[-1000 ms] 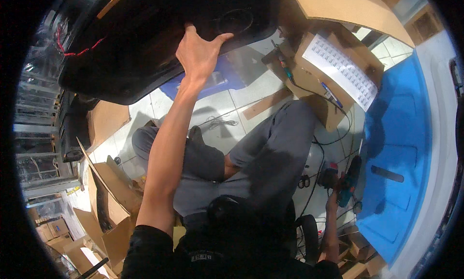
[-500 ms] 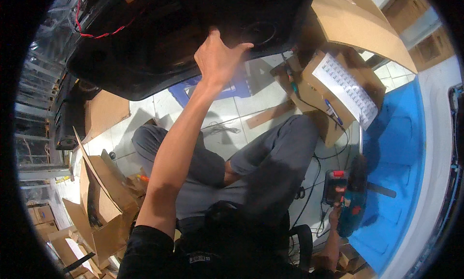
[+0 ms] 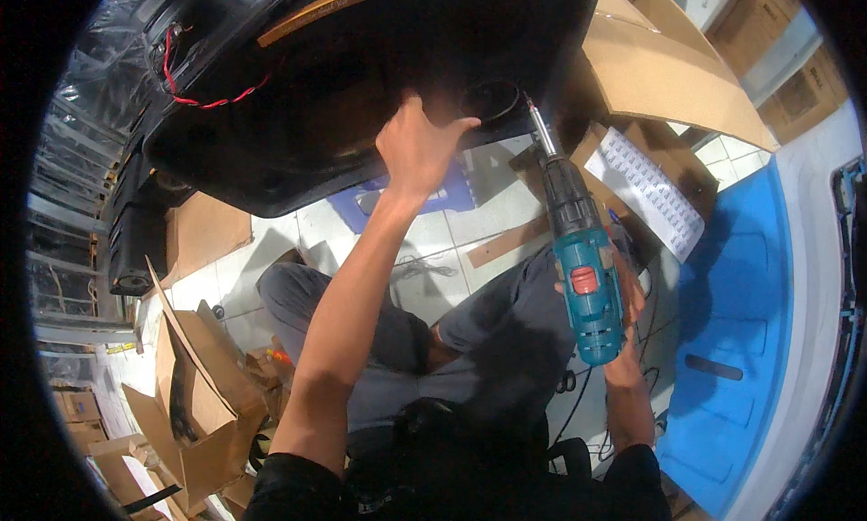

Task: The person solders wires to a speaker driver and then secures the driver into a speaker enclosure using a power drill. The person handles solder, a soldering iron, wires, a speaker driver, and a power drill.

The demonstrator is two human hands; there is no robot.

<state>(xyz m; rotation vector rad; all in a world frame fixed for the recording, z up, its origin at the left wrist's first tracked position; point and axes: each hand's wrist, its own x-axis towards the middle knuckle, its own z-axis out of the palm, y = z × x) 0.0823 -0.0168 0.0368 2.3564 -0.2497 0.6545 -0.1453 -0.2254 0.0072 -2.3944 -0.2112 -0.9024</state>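
Whitish light, apparently from overhead, brightens the tiled floor (image 3: 316, 223), while the black panel (image 3: 343, 97) over its far edge sinks into gloom with little detail. Soft shadows darken the trousers (image 3: 506, 358) and the left part of the blue panel (image 3: 736, 331) along the floor's right edge. Glints speckle the clear plastic film (image 3: 72, 124) past its left edge. Fisheye distortion bends the margins, the corners go black, and print on the white sheet (image 3: 643, 193) looks soft

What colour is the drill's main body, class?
The drill's body is teal, with a red button; the head view shows it best.
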